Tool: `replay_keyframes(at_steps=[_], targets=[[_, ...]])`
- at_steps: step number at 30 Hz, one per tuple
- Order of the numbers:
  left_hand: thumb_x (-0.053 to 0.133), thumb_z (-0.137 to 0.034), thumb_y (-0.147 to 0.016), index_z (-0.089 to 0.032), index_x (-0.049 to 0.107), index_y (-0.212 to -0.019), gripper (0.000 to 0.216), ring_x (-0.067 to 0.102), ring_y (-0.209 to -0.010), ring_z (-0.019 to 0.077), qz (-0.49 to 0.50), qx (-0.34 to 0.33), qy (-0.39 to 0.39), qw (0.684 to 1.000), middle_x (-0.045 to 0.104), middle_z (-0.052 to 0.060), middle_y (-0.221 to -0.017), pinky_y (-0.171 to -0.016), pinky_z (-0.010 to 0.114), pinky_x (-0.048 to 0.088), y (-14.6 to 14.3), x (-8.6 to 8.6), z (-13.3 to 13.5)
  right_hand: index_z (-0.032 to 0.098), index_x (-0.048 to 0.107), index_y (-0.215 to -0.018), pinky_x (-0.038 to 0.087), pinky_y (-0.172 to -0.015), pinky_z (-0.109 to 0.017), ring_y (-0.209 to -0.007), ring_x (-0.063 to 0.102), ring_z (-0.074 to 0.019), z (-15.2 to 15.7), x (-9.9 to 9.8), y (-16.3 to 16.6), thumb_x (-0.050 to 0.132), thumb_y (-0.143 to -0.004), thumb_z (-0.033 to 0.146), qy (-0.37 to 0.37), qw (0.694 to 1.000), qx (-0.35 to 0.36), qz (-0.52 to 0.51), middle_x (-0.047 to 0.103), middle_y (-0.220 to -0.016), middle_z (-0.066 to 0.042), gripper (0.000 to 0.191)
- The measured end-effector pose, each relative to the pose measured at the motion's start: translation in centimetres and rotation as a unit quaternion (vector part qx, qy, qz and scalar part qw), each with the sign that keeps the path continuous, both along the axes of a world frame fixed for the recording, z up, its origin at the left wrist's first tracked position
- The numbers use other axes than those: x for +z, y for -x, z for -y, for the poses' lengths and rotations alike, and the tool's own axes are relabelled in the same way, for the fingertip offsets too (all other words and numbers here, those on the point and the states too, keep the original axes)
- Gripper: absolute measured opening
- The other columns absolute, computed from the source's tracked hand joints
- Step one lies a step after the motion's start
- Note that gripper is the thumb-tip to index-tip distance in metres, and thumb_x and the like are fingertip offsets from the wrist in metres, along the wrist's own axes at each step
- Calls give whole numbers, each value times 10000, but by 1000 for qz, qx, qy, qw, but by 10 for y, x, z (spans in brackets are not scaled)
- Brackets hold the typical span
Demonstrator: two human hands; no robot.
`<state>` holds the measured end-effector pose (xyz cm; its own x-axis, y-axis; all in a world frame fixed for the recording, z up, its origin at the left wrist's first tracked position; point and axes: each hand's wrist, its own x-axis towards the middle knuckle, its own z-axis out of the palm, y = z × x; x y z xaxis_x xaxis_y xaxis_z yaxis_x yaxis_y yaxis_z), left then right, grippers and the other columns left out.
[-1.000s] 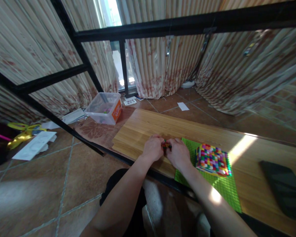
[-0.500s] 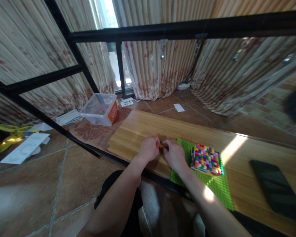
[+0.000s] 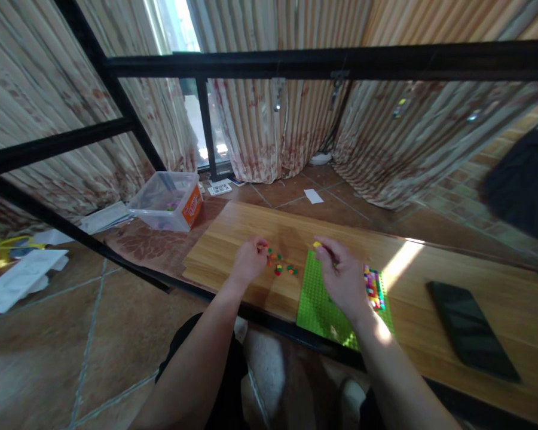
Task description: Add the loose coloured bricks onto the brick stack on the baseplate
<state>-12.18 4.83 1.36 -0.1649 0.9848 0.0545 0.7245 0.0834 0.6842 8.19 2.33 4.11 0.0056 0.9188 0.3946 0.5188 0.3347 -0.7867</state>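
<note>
Mid-frame, our right hand pinches a yellow brick, best gripped by its sides; our left hand curls beside loose bricks, grasp unclear.

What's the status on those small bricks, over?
Right hand pinches a yellow brick at the far edge of the green baseplate. Left hand curled beside the loose bricks on the wooden board; grip unclear. Multicoloured block half hidden behind the right hand.

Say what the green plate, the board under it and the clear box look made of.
Green studded baseplate: likely moulded plastic, matte, gridded with studs.
Long board: wood or wood-look laminate, smooth, pale grain streaks.
Clear box: translucent plastic, see-through walls.
</note>
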Motion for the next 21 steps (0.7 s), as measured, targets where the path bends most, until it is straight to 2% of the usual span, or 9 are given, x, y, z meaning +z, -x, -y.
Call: replay_keyframes(at_steps=[4,7,10,13,15,17,19,21], targets=[[534,-149,-838,-165,636,-887,114,626,-855,177,-30,39,-26,998,687,73,-896,-834,327,486,5,-8,-6,187,684,-1034,523,-664,-322,-701,653,-177,0,11,-34,481,-877,456,3,993,-99,-68,699,-795,-64,372],[513,-133,-844,-159,615,-878,111,612,-880,174,-31,30,-36,998,671,75,-904,-862,333,476,2,-17,-9,180,692,-960,523,-627,-310,-629,628,-150,-3,12,-58,582,-813,447,11,974,-149,-173,671,-717,-37,324],[495,-120,-848,-154,593,-882,109,600,-919,177,-32,-2,-63,998,650,76,-915,-887,340,465,-6,-26,-9,193,679,-908,519,-620,-279,-614,607,-118,-6,8,-84,678,-738,407,62,934,-137,-326,648,-700,-11,273],[492,-113,-841,-167,575,-880,106,593,-945,177,-36,-51,-96,993,635,63,-919,-911,347,458,-16,-33,-6,212,669,-894,508,-584,-232,-618,594,-97,-7,4,-111,727,-686,363,127,897,-96,-413,632,-707,6,263],[484,-112,-843,-177,565,-878,109,591,-948,174,-33,-75,-104,991,633,55,-930,-919,351,458,-22,-34,-3,213,667,-892,507,-576,-214,-622,591,-88,-6,1,-124,746,-663,333,153,883,-89,-435,629,-716,10,270],[477,-119,-851,-184,557,-885,108,587,-966,170,-25,-92,-106,990,634,55,-975,-930,351,457,-28,-34,-1,209,670,-903,517,-599,-213,-639,597,-85,-4,-2,-131,765,-638,299,163,882,-93,-433,642,-743,8,295],[479,-122,-853,-187,551,-888,103,582,-991,167,-19,-107,-107,988,634,56,-1015,-943,348,453,-33,-33,1,200,676,-917,526,-623,-231,-647,605,-90,0,-6,-133,776,-619,291,161,894,-111,-404,659,-768,0,327],[485,-114,-846,-189,549,-888,107,580,-1000,167,-16,-121,-106,987,638,53,-1013,-946,346,451,-39,-31,3,181,685,-940,530,-628,-266,-651,615,-112,3,-9,-132,772,-626,338,157,918,-132,-339,682,-787,-24,362]])
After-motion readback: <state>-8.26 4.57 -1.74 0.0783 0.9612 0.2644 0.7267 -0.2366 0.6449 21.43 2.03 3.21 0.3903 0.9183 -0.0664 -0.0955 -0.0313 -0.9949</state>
